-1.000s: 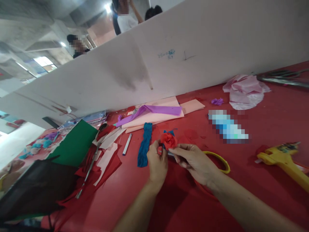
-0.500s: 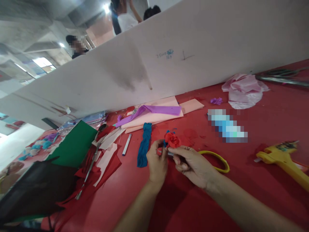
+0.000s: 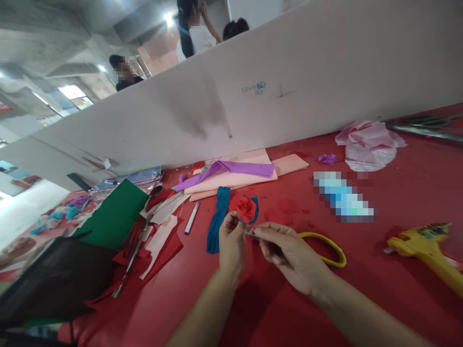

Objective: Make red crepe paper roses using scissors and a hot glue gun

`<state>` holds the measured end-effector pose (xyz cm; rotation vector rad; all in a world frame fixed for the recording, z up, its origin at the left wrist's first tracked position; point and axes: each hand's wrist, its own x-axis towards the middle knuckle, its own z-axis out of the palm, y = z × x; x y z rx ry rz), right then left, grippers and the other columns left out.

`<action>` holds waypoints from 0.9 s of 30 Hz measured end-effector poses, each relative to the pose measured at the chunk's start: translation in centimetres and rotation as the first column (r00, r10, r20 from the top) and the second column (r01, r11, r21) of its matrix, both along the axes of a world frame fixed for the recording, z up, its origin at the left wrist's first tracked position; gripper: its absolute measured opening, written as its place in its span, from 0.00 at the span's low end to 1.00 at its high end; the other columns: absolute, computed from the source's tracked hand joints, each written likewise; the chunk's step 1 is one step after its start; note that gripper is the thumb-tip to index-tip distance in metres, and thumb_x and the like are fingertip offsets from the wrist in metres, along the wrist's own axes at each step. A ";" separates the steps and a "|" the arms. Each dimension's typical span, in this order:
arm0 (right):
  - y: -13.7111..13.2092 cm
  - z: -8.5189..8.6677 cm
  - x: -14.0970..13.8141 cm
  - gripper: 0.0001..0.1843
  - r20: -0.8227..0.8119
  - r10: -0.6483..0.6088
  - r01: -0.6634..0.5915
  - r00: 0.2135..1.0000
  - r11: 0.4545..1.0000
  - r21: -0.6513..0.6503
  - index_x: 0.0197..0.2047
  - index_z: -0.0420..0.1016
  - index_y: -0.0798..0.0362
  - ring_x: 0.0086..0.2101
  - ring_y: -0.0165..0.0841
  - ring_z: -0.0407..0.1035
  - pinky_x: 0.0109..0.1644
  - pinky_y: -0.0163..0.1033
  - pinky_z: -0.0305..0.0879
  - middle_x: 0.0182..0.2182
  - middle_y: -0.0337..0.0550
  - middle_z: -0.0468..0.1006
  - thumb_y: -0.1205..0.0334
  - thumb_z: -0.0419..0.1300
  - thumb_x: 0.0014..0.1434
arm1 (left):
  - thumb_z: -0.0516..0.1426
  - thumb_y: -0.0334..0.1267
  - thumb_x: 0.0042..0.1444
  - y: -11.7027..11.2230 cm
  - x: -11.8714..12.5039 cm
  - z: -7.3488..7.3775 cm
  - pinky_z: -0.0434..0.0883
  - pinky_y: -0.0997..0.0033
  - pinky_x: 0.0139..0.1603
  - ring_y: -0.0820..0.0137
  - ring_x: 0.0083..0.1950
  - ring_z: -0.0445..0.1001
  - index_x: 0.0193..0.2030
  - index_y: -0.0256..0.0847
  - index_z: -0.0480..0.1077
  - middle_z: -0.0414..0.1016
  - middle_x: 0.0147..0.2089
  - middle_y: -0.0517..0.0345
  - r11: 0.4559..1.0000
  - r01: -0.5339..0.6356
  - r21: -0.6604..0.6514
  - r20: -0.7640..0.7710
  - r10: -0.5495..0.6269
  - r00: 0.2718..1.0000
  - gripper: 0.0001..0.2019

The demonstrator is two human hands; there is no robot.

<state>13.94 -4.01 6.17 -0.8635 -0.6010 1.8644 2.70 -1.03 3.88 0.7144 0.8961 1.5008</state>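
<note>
Since the earlier frame, the flower has swung from above the right fingers to just above the left fingers, and the blue scrap now shows along its right side. The left fingers pinch its base over the counter; squeezing harder could crush the petals, while easing off could let it tip or drop. The right fingers are pressed together on a grey sliver, mostly hidden; a slip so near the scrap might snag or tear it. Just beside the left fingers, the blue strip could get dragged. The yellow loop, near the right fingers, could be knocked. Farther right, the glue gun might burn a straying hand if hot, which I cannot tell.
</note>
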 end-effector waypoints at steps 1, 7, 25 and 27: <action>0.0 -0.1 0.0 0.10 0.029 -0.023 0.022 0.999 1.000 0.013 0.29 0.76 0.57 0.16 0.19 0.55 0.18 0.28 0.40 0.15 0.35 0.69 0.58 0.67 0.48 | 0.65 0.32 0.42 0.1 0.0 0.1 0.63 0.78 0.31 0.77 0.27 0.67 0.29 0.39 0.69 0.70 0.27 0.64 1.000 0.005 -0.017 0.063 -0.004 0.998 0.09; -0.1 -0.2 -0.2 0.12 0.147 -0.199 0.182 0.969 0.976 0.121 0.34 0.73 0.51 0.21 0.21 0.59 0.22 0.30 0.47 0.27 0.34 0.72 0.59 0.68 0.47 | 0.68 0.30 0.35 0.3 0.1 -0.1 0.65 0.76 0.32 0.77 0.26 0.69 0.29 0.38 0.70 0.72 0.27 0.63 0.991 0.024 -0.129 0.186 0.001 0.983 0.13; 0.9 0.2 0.9 0.09 0.097 -0.224 0.210 0.970 0.969 0.132 0.27 0.72 0.53 0.19 0.24 0.54 0.24 0.33 0.44 0.17 0.33 0.68 0.59 0.67 0.46 | 0.68 0.34 0.40 0.2 -0.3 -0.8 0.66 0.72 0.35 0.74 0.28 0.70 0.27 0.38 0.68 0.73 0.28 0.61 0.936 0.322 -0.143 0.336 -0.260 0.905 0.12; 0.9 0.3 1.1 0.09 0.120 -0.216 0.198 0.969 0.969 0.146 0.27 0.72 0.53 0.19 0.24 0.53 0.24 0.33 0.44 0.17 0.33 0.68 0.58 0.67 0.47 | 0.68 0.35 0.40 0.3 -0.4 -0.8 0.67 0.71 0.36 0.74 0.28 0.70 0.29 0.39 0.70 0.73 0.28 0.61 0.932 0.342 -0.117 0.332 -0.288 0.898 0.12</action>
